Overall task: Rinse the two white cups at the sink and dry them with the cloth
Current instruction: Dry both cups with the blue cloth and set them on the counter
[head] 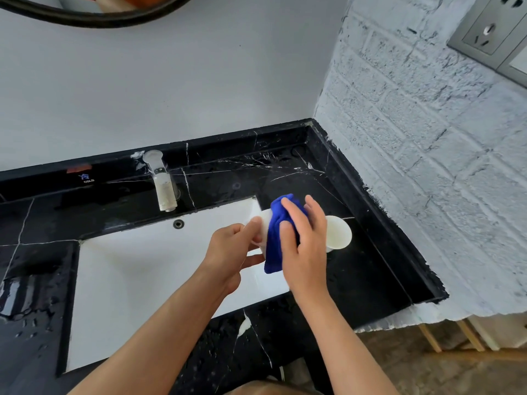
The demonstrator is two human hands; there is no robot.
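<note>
**Drying a cup over the sink's right edge**

I have one cup (pixel 263 223) lying on its side at the centre of the frame, over the right edge of the sink (pixel 142 280). Its long axis runs roughly left to right across the picture, and most of it is hidden under the cloth (pixel 275 238) and my fingers. My left hand (pixel 231 252) is closed around the cup's left end, thumb on top and fingers curled beneath. My right hand (pixel 303 240) lies flat over the blue cloth, fingers spread and pressing it against the cup's wall, thumb out of sight. So both hands are clamped: the left on the cup, the right on the cloth wrapped over it.

The second cup (pixel 339 232) shows just right of my right hand, on the black desk (pixel 370 266). It seems to lie on its side too, mouth turned toward the lower right of the frame, though my hand covers its near end and I cannot tell whether they touch.

My judgement: I am mid-wipe on the first cup. Since its axis lies across me, the natural move is to turn it with the left hand while the right keeps the cloth pressed. The second cup is nearest my right hand, so that hand would reach for it. The tap (pixel 164 183), upper left of the hands, shows no water running. Droplets sit on the desk at lower left.
</note>
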